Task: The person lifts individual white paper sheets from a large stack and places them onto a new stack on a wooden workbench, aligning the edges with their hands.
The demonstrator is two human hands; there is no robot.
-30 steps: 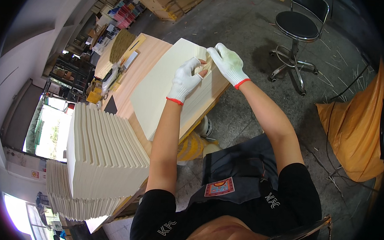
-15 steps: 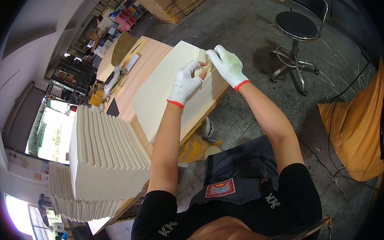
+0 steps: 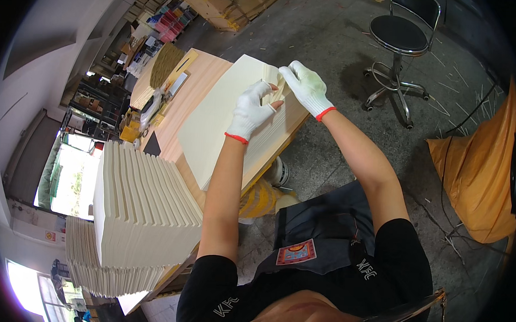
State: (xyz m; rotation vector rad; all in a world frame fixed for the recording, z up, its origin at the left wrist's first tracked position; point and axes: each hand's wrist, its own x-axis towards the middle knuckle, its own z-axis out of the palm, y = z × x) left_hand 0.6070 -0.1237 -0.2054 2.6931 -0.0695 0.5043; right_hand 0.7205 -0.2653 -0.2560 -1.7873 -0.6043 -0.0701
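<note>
In the head view, the paper stack (image 3: 213, 121) lies on the table (image 3: 199, 72) toward 11 o'clock, the gloved left hand (image 3: 251, 111) over its edge side at 12 o'clock with thumb and forefinger parted in a fairly wide grip. The gloved right hand (image 3: 305, 85), at 1 o'clock, rests against the stack's far corner, its fingertips partly hidden, so I cannot tell how tight its grip is. A taller ridged pile of sheets (image 3: 146, 213) stands at 8 o'clock, and a black stool (image 3: 398, 35) between 1 and 2 o'clock.
</note>
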